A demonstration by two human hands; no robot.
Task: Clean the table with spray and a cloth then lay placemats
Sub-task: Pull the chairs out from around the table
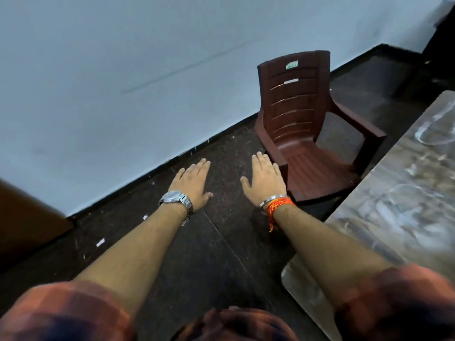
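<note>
- Marbled grey, streaked and smeared, the table (pixel 403 193) runs along your right edge, its near corner just beside your right forearm.
- Your left hand (pixel 193 184) is stretched out flat over the dark floor (pixel 197 254), palm down, fingers straight and close together, holding nothing.
- Your right hand (pixel 264 179) matches it, fingers together, thumb spread, empty.
- Ahead of your right hand stands a brown plastic chair (pixel 302 134), near the pale wall (pixel 123 70) and facing the table.

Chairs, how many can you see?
1. The brown plastic chair stands on the dark floor near the wall, beside the table. More may be outside the view.
</note>
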